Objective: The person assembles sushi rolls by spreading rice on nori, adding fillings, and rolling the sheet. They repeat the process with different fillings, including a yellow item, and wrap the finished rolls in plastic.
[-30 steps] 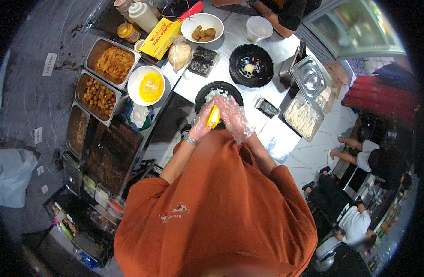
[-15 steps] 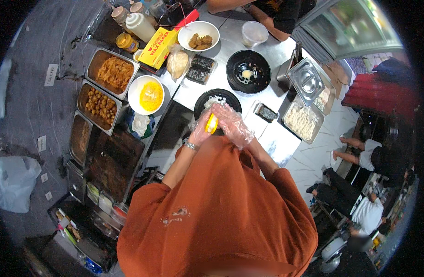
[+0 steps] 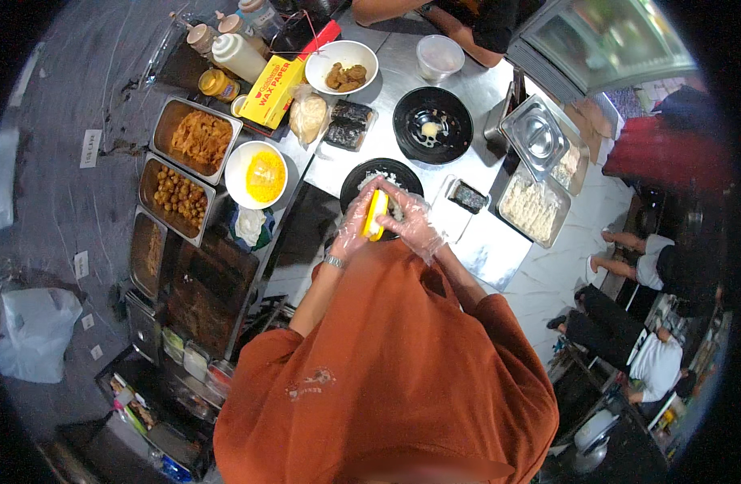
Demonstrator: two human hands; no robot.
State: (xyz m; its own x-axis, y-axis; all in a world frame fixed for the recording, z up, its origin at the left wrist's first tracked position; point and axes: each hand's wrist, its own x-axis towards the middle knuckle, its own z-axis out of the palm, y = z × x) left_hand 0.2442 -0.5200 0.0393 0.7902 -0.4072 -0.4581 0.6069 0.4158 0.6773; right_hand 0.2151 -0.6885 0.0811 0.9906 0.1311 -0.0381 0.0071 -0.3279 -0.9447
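In clear plastic gloves, my left hand [image 3: 352, 229] and my right hand [image 3: 417, 229] meet over the near part of a black bowl [image 3: 348, 184] with white rice [image 3: 372, 177] in it. Between them is a small, long yellow mould [image 3: 376, 211] with a white filling, probably rice. My left fingers close around its left side. The right thumb presses against its other side, while the right fingers arch over the far end. The palms hide part of the mould and of the bowl.
A black bowl with scraps [image 3: 459, 125] lies farther off; right of my hands is a seaweed-wrapped block [image 3: 467, 196]. Metal pans of shredded white food [image 3: 528, 208] and brown balls [image 3: 177, 192] flank the work area. A white bowl [image 3: 235, 176] holds yellow crumbs. A co-worker's arm [image 3: 467, 42] rests across the table.
My right palm has drawn back from the mould, and its thumb now lies against the mould's side. More of the yellow mould and of the rice shows. The view has shifted slightly.
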